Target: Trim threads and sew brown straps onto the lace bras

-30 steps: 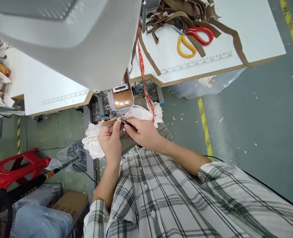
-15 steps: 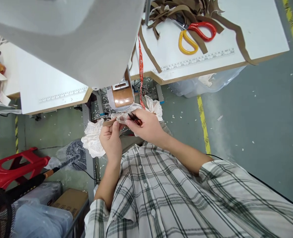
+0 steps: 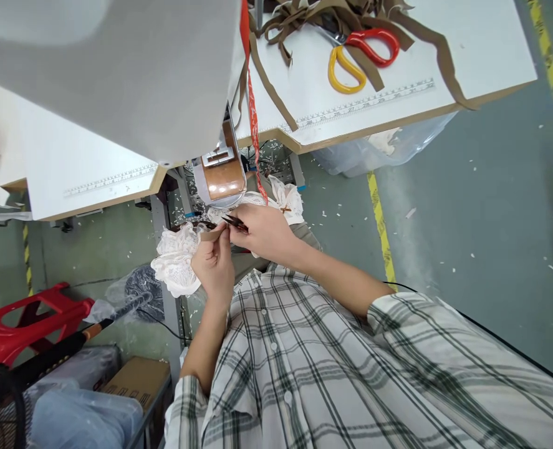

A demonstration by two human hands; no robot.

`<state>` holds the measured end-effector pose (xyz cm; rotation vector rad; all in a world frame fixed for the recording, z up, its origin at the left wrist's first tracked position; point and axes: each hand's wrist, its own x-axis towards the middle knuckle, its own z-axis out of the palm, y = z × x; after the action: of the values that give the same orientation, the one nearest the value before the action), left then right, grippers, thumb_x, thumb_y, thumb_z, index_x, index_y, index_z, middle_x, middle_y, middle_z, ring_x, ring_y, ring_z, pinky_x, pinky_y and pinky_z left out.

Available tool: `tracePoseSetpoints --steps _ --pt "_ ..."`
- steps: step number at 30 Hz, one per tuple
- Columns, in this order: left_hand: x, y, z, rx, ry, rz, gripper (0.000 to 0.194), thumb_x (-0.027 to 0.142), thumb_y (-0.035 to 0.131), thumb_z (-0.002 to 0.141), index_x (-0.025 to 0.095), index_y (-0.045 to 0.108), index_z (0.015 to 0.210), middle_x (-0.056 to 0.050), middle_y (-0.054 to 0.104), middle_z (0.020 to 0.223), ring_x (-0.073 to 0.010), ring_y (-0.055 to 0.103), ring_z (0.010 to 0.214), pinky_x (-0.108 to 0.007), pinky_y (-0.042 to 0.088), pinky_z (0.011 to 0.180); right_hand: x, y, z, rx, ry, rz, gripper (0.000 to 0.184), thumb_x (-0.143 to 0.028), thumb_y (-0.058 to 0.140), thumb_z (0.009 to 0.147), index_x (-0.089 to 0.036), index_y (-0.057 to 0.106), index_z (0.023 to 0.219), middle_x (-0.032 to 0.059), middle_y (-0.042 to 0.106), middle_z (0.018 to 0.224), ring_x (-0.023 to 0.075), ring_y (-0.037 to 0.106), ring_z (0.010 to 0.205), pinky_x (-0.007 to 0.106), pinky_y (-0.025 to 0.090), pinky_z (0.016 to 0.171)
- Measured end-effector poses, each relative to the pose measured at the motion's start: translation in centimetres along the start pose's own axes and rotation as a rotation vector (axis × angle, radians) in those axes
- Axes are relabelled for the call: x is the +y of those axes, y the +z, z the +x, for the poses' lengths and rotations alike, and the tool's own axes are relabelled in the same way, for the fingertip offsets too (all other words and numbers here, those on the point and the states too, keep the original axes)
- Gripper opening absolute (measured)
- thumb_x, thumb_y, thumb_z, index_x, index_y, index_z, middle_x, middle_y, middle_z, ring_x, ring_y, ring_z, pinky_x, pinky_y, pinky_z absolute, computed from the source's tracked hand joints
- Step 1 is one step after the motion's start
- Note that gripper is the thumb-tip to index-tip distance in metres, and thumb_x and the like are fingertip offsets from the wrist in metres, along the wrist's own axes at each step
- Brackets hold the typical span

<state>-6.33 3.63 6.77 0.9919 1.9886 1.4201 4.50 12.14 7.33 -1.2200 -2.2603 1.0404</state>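
My left hand is closed, its thumb and fingers pinching a brown fabric strip. Close against it, my right hand is closed around small dark thread snips, whose blades point left over the strip. The fingertips of both hands meet, so what lies between them is partly hidden. White lace fabric hangs to the left of my left hand, and more lace shows beyond my right hand. Just past the hands is the rounded, brown-covered arm end of a sewing machine.
A white machine head fills the upper left. On the white table lie brown strips and scissors with red and yellow handles. A red ribbon hangs near the machine. At lower left are a red stool and a cardboard box.
My right hand has moved left, bringing the snips up to my left fingertips. The pale piece stretched between the hands is now mostly covered. The whole view has shifted slightly.
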Motion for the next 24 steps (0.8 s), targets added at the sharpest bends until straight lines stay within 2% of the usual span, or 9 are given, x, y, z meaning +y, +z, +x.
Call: tracePoseSetpoints --steps 3,7,10,12,14,16,18,21,24 --pt "-0.7 -0.2 0.5 -0.003 -0.151 -0.151 0.024 0.04 0.071 0.087 0.021 0.076 0.101 -0.004 0.077 0.097 -0.0174 0.072 0.092 -0.03 0.056 0.087 0.3 -0.2 -0.3 0.021 0.008 0.14 0.016 -0.025 0.054 0.084 -0.02 0.046 0.071 0.0014 0.055 0.071 0.0139 0.047 0.066 0.029 0.029 0.059" --pt "-1.7 -0.5 1.5 0.053 -0.348 -0.416 0.031 0.042 0.078 0.078 0.017 0.073 0.096 -0.002 0.075 0.087 -0.0122 0.07 0.076 -0.026 0.057 0.077 1.5 -0.7 -1.1 0.034 0.121 0.592 0.02 -0.031 0.052 0.087 -0.022 0.04 0.073 -0.0046 0.042 0.062 0.0096 0.038 0.055 0.025 0.032 0.053" --pt "-1.7 -0.6 1.7 0.031 -0.391 -0.47 0.031 0.042 0.082 0.074 0.016 0.071 0.088 -0.003 0.075 0.086 -0.0113 0.069 0.074 -0.025 0.057 0.075 2.4 -0.7 -1.4 0.014 0.179 0.945 0.015 -0.034 0.049 0.091 -0.024 0.041 0.084 -0.0071 0.041 0.062 0.0088 0.038 0.051 0.022 0.032 0.047" --pt "-1.6 -0.5 1.7 0.011 -0.403 -0.489 0.03 0.041 0.083 0.073 0.016 0.07 0.084 -0.004 0.075 0.086 -0.0115 0.07 0.074 -0.025 0.058 0.075 2.6 -0.4 -1.3 0.019 0.141 1.101 0.015 -0.035 0.051 0.091 -0.024 0.041 0.088 -0.0072 0.045 0.066 0.0085 0.039 0.051 0.021 0.034 0.047" --pt "-1.5 -0.6 1.6 0.003 -0.413 -0.506 0.03 0.041 0.084 0.072 0.016 0.068 0.081 -0.003 0.075 0.085 -0.0117 0.07 0.073 -0.024 0.058 0.074 2.5 -0.3 -1.1 -0.034 0.069 1.173 0.017 -0.036 0.051 0.092 -0.024 0.039 0.089 -0.0069 0.048 0.069 0.0082 0.04 0.051 0.022 0.034 0.047" --pt "-1.5 -0.7 1.7 -0.009 -0.424 -0.513 0.031 0.041 0.083 0.072 0.017 0.066 0.079 -0.004 0.076 0.084 -0.0123 0.071 0.073 -0.024 0.057 0.072 2.6 -0.6 -1.1 -0.096 0.025 1.144 0.018 -0.035 0.05 0.093 -0.024 0.036 0.087 -0.0071 0.047 0.068 0.0078 0.039 0.05 0.022 0.034 0.047" --pt "-1.6 -1.0 1.9 -0.015 -0.428 -0.515 0.031 0.041 0.083 0.073 0.017 0.065 0.08 -0.004 0.076 0.084 -0.0126 0.072 0.074 -0.024 0.057 0.071 3.3 -1.5 -1.3 -0.071 0.05 1.032 0.019 -0.033 0.05 0.092 -0.025 0.035 0.085 -0.0075 0.042 0.066 0.0081 0.036 0.05 0.023 0.034 0.048" --pt "-1.7 -1.8 2.4 0.05 -0.409 -0.537 0.032 0.041 0.082 0.073 0.017 0.063 0.079 -0.003 0.076 0.084 -0.0107 0.071 0.071 -0.022 0.056 0.069 6.0 -4.1 -1.8 0.179 0.119 0.801 0.016 -0.029 0.05 0.091 -0.026 0.035 0.086 -0.006 0.041 0.069 0.0094 0.035 0.053 0.026 0.035 0.05" --pt "-1.6 -2.5 2.6 0.072 -0.404 -0.539 0.033 0.042 0.082 0.073 0.017 0.061 0.076 -0.002 0.076 0.082 -0.0095 0.07 0.069 -0.021 0.055 0.069 9.3 -7.4 -2.5 0.452 0.057 0.457 0.011 -0.029 0.041 0.096 -0.027 0.037 0.087 -0.0026 0.043 0.07 0.0098 0.037 0.053 0.029 0.034 0.05"
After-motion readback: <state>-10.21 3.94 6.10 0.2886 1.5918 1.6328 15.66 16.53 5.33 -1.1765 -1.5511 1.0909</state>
